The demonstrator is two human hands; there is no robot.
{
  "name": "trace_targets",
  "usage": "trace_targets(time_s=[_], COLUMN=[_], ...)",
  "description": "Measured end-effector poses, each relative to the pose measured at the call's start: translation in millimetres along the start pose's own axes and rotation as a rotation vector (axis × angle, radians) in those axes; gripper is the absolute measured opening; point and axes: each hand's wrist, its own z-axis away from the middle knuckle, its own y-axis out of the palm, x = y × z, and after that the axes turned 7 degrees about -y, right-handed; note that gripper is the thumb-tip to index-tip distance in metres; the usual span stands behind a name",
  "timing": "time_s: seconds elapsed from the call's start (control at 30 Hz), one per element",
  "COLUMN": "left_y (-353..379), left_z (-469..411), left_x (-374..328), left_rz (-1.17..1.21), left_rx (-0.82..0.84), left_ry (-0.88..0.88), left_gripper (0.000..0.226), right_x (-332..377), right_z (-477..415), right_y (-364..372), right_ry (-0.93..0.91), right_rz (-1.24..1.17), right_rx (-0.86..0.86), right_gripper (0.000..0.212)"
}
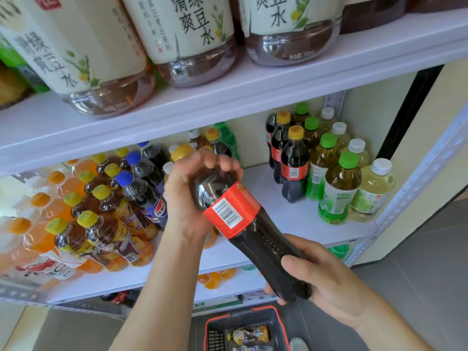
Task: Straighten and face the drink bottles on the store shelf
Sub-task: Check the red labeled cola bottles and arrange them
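A dark cola bottle (243, 224) with a red label and barcode is held tilted in front of the middle shelf (278, 214), cap end up and away from me. My left hand (187, 196) grips its neck and shoulder, fingers curled over the cap, which is hidden. My right hand (321, 277) grips the bottle's base from the lower right. On the shelf's right stand cola bottles (293, 163) with yellow caps, green-capped tea bottles (339, 188) and white-capped pale bottles (372, 188). On the left crowd yellow-capped tea bottles (106, 219), blue-capped Pepsi bottles (144, 191) and orange drinks (38, 224).
The upper shelf (228, 97) carries large bottles with cream labels (192, 34). A red-rimmed shopping basket (248, 330) with a few bottles sits on the grey floor below. A perforated metal upright (410, 188) frames the shelf's right side. Bare shelf shows between the two bottle groups.
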Motion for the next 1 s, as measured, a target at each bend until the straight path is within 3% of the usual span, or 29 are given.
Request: trace_targets(time_s=[0.07,0.13,0.2,0.47,0.57,0.7,0.83,1.0], left_y=[-5,-13,-19,-19,-18,-13,-17,-29], left_z=[-5,-10,-11,-14,-19,-34,-61,-110], left_x=[-3,-6,-8,-12,-20,-17,-1,14], left_rz=[-0.257,-0.700,-1.017,-1.101,-1.261,-1.598,-1.941,-2.038], left_rx=[-0.243,-0.506,-0.580,-0.411,-0.345,-0.265,-0.292,-0.384], left_ry=[0.017,0.021,0.019,-0.004,0.032,0.153,0.229,0.175], left_gripper=[0.022,0.029,0.036,0.033,0.048,0.040,0.035,0.031], right_x=[-4,-6,-9,-29,-30,-16,17,59], right_z=[-2,-4,-6,-11,-15,-26,-38,-65], right_y=[4,6,4,-1,-8,-18,-32,-46], right_ry=[-0.102,-0.193,-0.270,-0.347,-0.284,-0.223,-0.348,-0.480], right_rz=[0.286,0.608,0.829,1.039,1.108,1.362,1.454,1.447], right_rx=[-0.157,-0.375,-0.535,-0.680,-0.656,-0.580,-0.602,-0.676], right_gripper=[0.050,0.055,0.059,0.069,0.067,0.059,0.049,0.053])
